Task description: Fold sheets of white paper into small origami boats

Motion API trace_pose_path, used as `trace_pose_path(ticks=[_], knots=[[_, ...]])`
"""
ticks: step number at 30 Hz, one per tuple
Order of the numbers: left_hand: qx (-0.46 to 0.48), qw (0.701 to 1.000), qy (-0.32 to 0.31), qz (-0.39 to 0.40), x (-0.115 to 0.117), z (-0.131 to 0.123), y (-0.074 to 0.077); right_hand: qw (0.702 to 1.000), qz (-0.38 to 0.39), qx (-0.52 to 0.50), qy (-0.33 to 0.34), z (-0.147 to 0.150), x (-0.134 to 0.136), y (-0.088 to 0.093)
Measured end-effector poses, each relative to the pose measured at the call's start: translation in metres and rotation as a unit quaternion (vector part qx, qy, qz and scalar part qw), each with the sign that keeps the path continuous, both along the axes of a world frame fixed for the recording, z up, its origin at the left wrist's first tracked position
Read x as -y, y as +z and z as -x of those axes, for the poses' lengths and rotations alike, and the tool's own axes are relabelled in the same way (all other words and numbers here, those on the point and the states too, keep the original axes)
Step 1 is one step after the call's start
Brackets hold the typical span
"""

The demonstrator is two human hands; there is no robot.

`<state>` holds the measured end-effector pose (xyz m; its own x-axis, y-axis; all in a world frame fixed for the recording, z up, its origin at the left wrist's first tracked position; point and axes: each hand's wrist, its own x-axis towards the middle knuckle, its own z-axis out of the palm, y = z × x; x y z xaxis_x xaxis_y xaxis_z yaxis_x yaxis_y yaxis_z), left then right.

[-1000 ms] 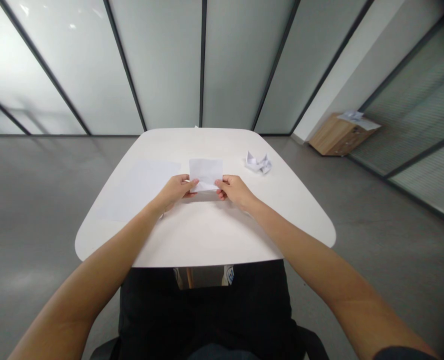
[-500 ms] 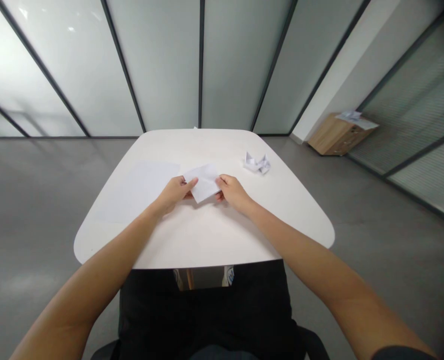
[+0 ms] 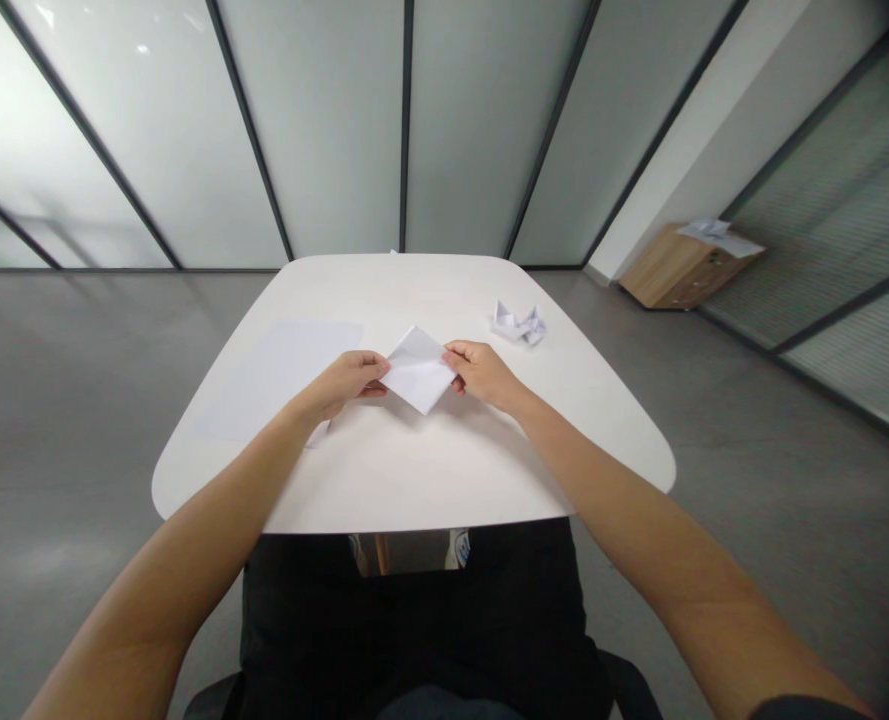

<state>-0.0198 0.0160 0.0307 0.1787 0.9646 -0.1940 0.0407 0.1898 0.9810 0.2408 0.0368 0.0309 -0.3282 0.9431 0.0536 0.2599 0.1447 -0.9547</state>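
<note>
The folded paper [image 3: 418,369] has turned to stand on a corner, diamond-wise; the left hand [image 3: 348,380] pinches its left corner, the right hand [image 3: 480,371] its right, above the white table [image 3: 414,470].

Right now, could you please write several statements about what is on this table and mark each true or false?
The left hand and right hand both pinch the folded paper. True.
A flat white sheet lies on the table beside the left hand. True.
The folded paper lies untouched on the table. False: both hands hold it.
The small paper figure sits at the table's near left corner. False: it sits far right.
A wooden cabinet stands on the floor at right. True.
</note>
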Motion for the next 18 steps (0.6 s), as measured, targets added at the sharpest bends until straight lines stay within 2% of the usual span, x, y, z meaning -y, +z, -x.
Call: trace_pose_path(ticks=[4,7,12,18], knots=[[-0.047,0.995,-0.043,-0.080,0.008,0.000,0.008,0.999,-0.010,0.049,0.022,-0.002,0.002,0.000],[-0.036,0.993,-0.061,-0.096,0.010,-0.005,0.008,0.996,-0.003,0.053,0.065,0.003,0.008,0.001],[0.038,0.997,-0.053,-0.035,0.008,-0.011,0.000,0.991,0.002,0.035,0.129,0.008,0.015,0.002],[0.101,0.994,-0.016,0.032,0.010,-0.014,0.002,0.991,0.021,0.027,0.131,0.008,0.018,0.007]])
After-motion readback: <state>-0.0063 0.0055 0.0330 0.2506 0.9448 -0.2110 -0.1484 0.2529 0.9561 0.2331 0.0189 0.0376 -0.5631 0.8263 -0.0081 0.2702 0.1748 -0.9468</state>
